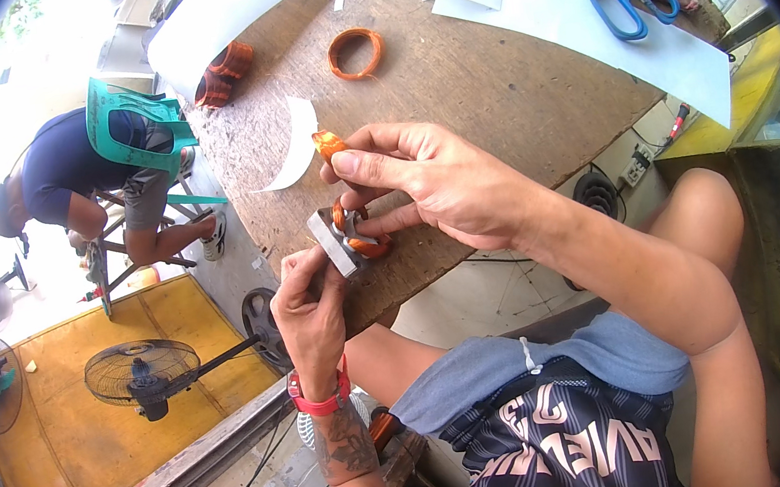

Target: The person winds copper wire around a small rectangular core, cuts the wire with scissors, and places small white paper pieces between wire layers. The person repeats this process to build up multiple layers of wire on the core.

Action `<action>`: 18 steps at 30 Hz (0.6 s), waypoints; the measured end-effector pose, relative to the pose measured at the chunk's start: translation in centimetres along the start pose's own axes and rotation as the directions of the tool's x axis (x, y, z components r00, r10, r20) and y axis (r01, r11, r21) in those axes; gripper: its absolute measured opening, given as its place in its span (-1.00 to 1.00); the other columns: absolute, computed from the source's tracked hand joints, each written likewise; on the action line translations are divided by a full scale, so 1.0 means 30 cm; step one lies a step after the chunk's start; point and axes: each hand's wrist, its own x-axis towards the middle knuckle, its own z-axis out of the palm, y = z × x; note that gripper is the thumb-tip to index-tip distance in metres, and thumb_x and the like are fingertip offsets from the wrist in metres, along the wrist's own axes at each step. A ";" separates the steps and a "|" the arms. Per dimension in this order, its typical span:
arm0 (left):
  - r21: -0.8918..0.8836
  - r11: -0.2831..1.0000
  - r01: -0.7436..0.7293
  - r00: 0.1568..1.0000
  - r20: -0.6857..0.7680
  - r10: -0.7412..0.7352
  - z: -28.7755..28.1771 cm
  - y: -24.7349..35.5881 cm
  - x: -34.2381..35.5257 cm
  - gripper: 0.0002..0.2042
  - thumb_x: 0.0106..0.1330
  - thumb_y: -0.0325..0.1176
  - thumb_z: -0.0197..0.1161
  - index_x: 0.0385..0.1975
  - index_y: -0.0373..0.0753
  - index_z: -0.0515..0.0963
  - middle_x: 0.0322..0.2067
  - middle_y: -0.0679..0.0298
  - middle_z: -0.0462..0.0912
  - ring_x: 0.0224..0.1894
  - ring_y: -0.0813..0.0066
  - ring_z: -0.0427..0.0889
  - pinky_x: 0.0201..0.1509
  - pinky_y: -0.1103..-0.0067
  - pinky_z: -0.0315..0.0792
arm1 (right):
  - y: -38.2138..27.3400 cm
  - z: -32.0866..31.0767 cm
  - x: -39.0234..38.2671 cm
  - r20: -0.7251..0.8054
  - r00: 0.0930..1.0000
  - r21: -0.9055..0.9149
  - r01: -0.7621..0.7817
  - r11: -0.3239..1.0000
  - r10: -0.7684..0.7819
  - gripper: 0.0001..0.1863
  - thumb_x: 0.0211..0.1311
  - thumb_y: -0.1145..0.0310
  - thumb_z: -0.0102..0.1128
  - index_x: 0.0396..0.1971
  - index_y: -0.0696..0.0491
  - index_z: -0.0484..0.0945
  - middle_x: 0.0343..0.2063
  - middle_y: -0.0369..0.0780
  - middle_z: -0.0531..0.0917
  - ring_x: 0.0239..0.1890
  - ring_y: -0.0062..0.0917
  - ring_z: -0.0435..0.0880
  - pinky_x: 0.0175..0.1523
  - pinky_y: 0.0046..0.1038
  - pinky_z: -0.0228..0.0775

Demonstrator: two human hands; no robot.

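Observation:
My left hand [303,303] grips a small grey metal core [336,244] at the near left edge of the wooden table [487,85]. Orange copper wire coils [373,246] sit around the core's far side. Between the thumb and forefinger of my right hand [446,183] is the raised end of a copper wire coil [329,144], a little beyond the core. The lower fingers of that hand reach down to the core and touch it or its coils. Whether the raised coil joins those on the core is hidden behind my fingers.
A round copper coil [335,56] lies farther back, with bundled coils [225,73] at the far left edge. A curved white strip [298,143], white sheets [543,22] and blue-handled scissors [597,9] lie around. Left of the table stand a black fan [144,369] and a seated person [60,177].

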 end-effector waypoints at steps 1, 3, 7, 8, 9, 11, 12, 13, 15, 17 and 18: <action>0.010 1.000 -0.008 1.000 0.007 0.008 0.000 0.001 -0.001 -0.77 0.44 -0.67 0.25 0.03 -0.39 0.70 -0.20 0.29 0.64 -0.11 0.56 0.54 0.06 0.63 0.40 | -0.001 -0.001 -0.001 0.006 1.000 -0.001 -0.007 1.000 0.007 -0.67 0.63 0.19 0.14 0.09 0.15 0.59 -0.14 -0.28 0.62 -0.07 -0.67 0.62 0.05 -0.46 0.75; 0.011 1.000 0.005 1.000 -0.002 -0.005 0.002 0.003 -0.002 -0.78 0.47 -0.65 0.22 0.04 -0.40 0.69 -0.20 0.29 0.63 -0.11 0.57 0.53 0.06 0.63 0.39 | -0.003 -0.002 -0.001 0.017 1.000 -0.003 -0.017 1.000 0.017 -0.66 0.63 0.19 0.14 0.10 0.16 0.58 -0.14 -0.28 0.61 -0.04 -0.66 0.61 0.05 -0.45 0.75; -0.030 1.000 0.004 0.999 -0.045 -0.005 0.016 -0.002 -0.003 -0.78 0.49 -0.64 0.19 0.04 -0.41 0.67 -0.22 0.30 0.62 -0.13 0.59 0.53 0.04 0.64 0.39 | -0.003 0.002 -0.002 0.024 1.000 0.002 -0.020 1.000 0.020 -0.65 0.64 0.18 0.14 0.10 0.17 0.56 -0.14 -0.28 0.59 -0.04 -0.66 0.61 0.07 -0.43 0.75; -0.023 1.000 -0.003 0.998 -0.058 0.002 0.021 -0.006 -0.003 -0.78 0.48 -0.65 0.20 0.03 -0.41 0.68 -0.24 0.31 0.62 -0.15 0.60 0.52 0.02 0.64 0.39 | -0.003 0.003 -0.003 0.024 0.999 0.002 -0.021 1.000 0.020 -0.65 0.64 0.18 0.14 0.10 0.18 0.56 -0.14 -0.28 0.59 -0.04 -0.66 0.61 0.08 -0.42 0.75; -0.015 1.000 -0.011 0.997 -0.071 0.009 0.025 -0.009 -0.003 -0.79 0.47 -0.65 0.20 0.02 -0.42 0.68 -0.26 0.31 0.61 -0.16 0.60 0.52 0.00 0.64 0.38 | -0.004 0.004 -0.004 0.024 0.999 -0.002 -0.022 1.000 0.022 -0.65 0.64 0.18 0.14 0.10 0.18 0.56 -0.14 -0.28 0.59 -0.04 -0.66 0.61 0.09 -0.42 0.75; -0.002 1.000 -0.030 0.996 -0.086 0.029 0.029 -0.013 -0.003 -0.79 0.45 -0.66 0.21 0.00 -0.42 0.69 -0.30 0.32 0.61 -0.19 0.61 0.51 -0.03 0.64 0.38 | -0.005 0.005 -0.008 0.031 0.999 -0.012 -0.035 0.999 0.035 -0.65 0.64 0.18 0.14 0.10 0.18 0.56 -0.14 -0.28 0.59 -0.03 -0.66 0.60 0.10 -0.42 0.75; 0.003 0.999 -0.042 0.995 -0.089 0.042 0.029 -0.014 -0.002 -0.80 0.44 -0.67 0.22 -0.02 -0.43 0.70 -0.32 0.33 0.61 -0.21 0.61 0.50 -0.05 0.64 0.37 | -0.006 0.004 -0.011 0.039 0.999 -0.015 -0.035 0.999 0.035 -0.65 0.63 0.18 0.14 0.10 0.18 0.55 -0.13 -0.28 0.59 -0.03 -0.66 0.60 0.10 -0.42 0.75; 0.009 0.999 -0.054 0.994 -0.092 0.055 0.028 -0.015 -0.001 -0.80 0.43 -0.67 0.22 -0.03 -0.43 0.71 -0.34 0.33 0.61 -0.23 0.61 0.49 -0.07 0.64 0.37 | -0.007 0.004 -0.011 0.038 0.998 -0.014 -0.042 0.999 0.043 -0.65 0.63 0.19 0.14 0.10 0.18 0.55 -0.13 -0.28 0.59 -0.03 -0.65 0.60 0.10 -0.43 0.75; 0.006 0.999 -0.043 0.996 -0.084 0.043 0.023 -0.015 0.002 -0.80 0.42 -0.68 0.23 -0.05 -0.44 0.71 -0.36 0.33 0.61 -0.25 0.61 0.48 -0.10 0.64 0.36 | -0.008 0.003 -0.013 0.043 0.998 -0.001 -0.044 0.999 0.044 -0.65 0.63 0.19 0.14 0.10 0.18 0.55 -0.13 -0.27 0.59 -0.03 -0.65 0.59 0.11 -0.43 0.75; 0.010 0.999 -0.045 0.996 -0.073 0.046 0.019 -0.016 0.006 -0.80 0.41 -0.69 0.24 -0.05 -0.44 0.72 -0.37 0.32 0.60 -0.26 0.60 0.47 -0.11 0.64 0.35 | -0.009 0.002 -0.015 0.048 0.998 -0.011 -0.039 0.999 0.040 -0.65 0.63 0.19 0.14 0.10 0.19 0.55 -0.14 -0.27 0.59 -0.03 -0.66 0.59 0.11 -0.43 0.75; 0.016 0.998 -0.053 0.996 -0.068 0.054 0.018 -0.017 0.009 -0.79 0.40 -0.70 0.23 -0.04 -0.45 0.71 -0.37 0.32 0.61 -0.27 0.60 0.47 -0.12 0.64 0.35 | -0.009 0.002 -0.015 0.050 0.998 -0.015 -0.039 0.999 0.040 -0.64 0.63 0.18 0.14 0.10 0.19 0.54 -0.14 -0.27 0.58 -0.03 -0.66 0.58 0.11 -0.43 0.75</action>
